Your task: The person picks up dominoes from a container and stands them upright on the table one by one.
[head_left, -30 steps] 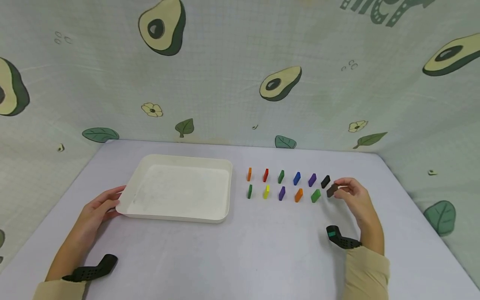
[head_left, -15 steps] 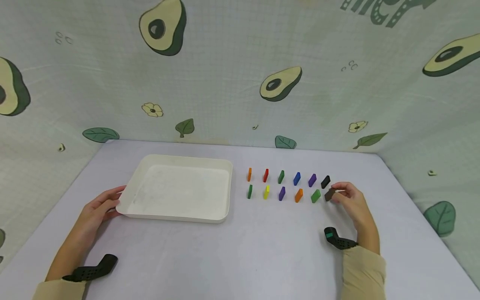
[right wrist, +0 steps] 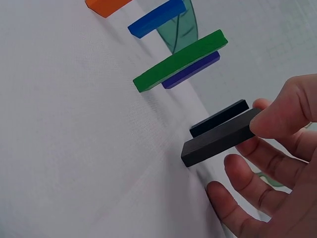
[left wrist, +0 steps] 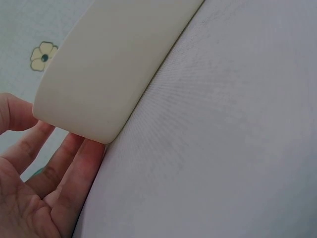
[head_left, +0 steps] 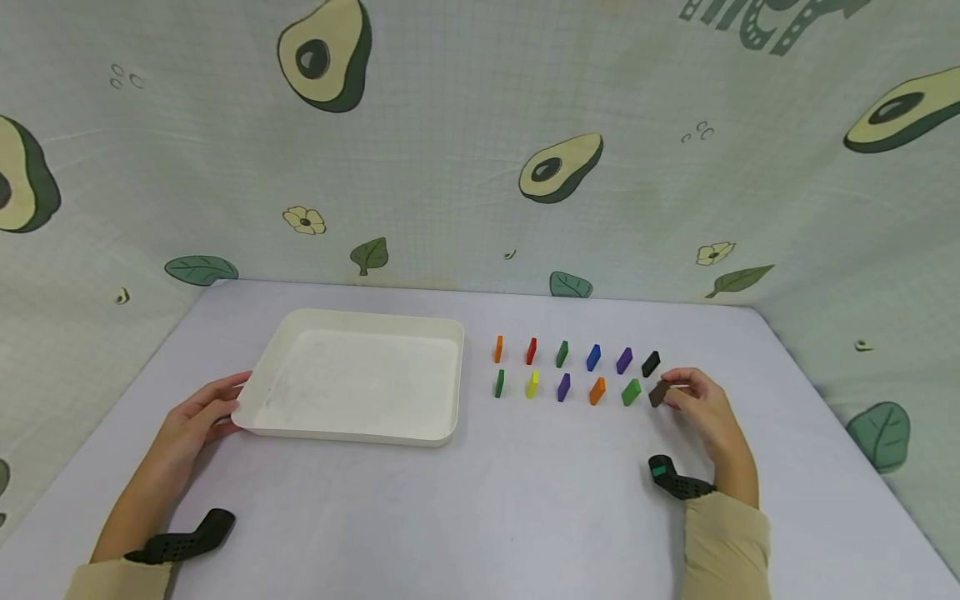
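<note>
My right hand [head_left: 703,412] pinches a dark brown-black domino block [head_left: 658,393] between thumb and fingers at the right end of the near row. The block stands roughly upright in the right wrist view; whether its lower end touches the table I cannot tell. Just behind it stands a black block [right wrist: 218,119], and to its left a green block [right wrist: 181,62]. At the left, my left hand [head_left: 197,417] rests its fairly straight fingertips against the left end of a white tray [head_left: 348,437], thumb by the rim. Some of those fingertips are hidden by the tray.
Two rows of upright coloured blocks run across the white table [head_left: 510,517], right of the tray. Near row: green [head_left: 500,383], yellow [head_left: 532,384], purple [head_left: 564,387], orange [head_left: 597,391]. A patterned cloth [head_left: 450,167] hangs behind.
The right hand has brought the dark domino block slightly down and left, into line with the near row; it barely moved in the last half second. Left hand and tray stay put.
</note>
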Available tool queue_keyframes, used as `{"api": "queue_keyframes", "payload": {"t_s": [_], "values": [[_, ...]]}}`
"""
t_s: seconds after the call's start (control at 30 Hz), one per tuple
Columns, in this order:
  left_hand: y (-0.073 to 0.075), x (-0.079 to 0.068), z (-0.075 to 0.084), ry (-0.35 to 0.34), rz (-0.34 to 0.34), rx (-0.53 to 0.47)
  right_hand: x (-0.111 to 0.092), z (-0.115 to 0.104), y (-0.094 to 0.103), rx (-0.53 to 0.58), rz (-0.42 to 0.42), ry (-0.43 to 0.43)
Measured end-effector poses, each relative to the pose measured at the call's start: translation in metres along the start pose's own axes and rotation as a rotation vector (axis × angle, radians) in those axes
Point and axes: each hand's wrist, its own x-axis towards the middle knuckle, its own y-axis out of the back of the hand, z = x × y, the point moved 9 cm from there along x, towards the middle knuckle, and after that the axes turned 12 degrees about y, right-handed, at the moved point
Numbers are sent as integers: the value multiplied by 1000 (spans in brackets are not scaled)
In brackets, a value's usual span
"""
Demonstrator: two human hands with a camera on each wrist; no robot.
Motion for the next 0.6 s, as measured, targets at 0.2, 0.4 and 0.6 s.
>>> {"api": "queue_keyframes", "payload": {"t_s": [0.2,0.4,0.6], "values": [[1,0,0,3,8,12,1,1,-1,-11,-14,-15],[1,0,0,6,1,7,1,3,-2,-33,-36,-31],[0,0,0,6,5,9,0,6,-4,-57,-60,-62]]}}
